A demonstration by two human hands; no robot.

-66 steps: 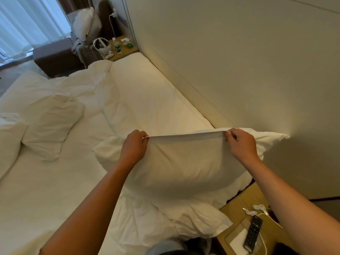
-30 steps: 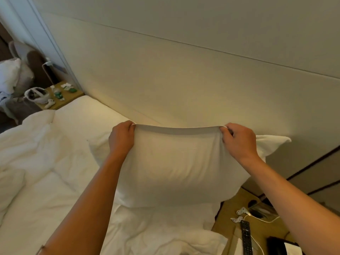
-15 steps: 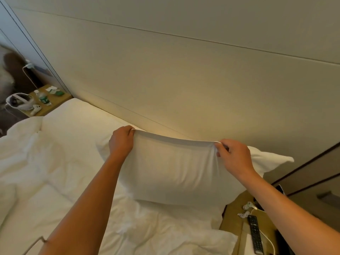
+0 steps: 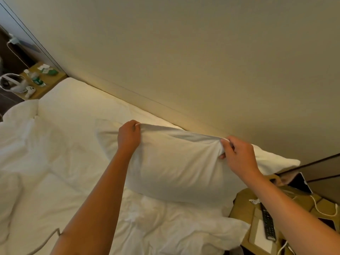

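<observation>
the left hand (image 4: pixel 128 138) has its fingers curled tight, pinching the top edge of the white pillow (image 4: pixel 176 166) near its left corner. the right hand (image 4: pixel 237 155) pinches the same edge in a bunch of cloth nearer the right corner. the pillow hangs below both sets of fingers, its lower edge on the rumpled white duvet (image 4: pixel 165 227), close to the padded headboard wall (image 4: pixel 184 61). right of the pillow, a black remote control (image 4: pixel 268 225) lies on the wooden bedside table (image 4: pixel 242 205).

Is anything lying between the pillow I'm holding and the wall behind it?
Nothing visible does. The left hand and right hand pinch the pillow by its top edge; only sheet shows between it and the wall. The crumpled duvet lies on the near side.
</observation>
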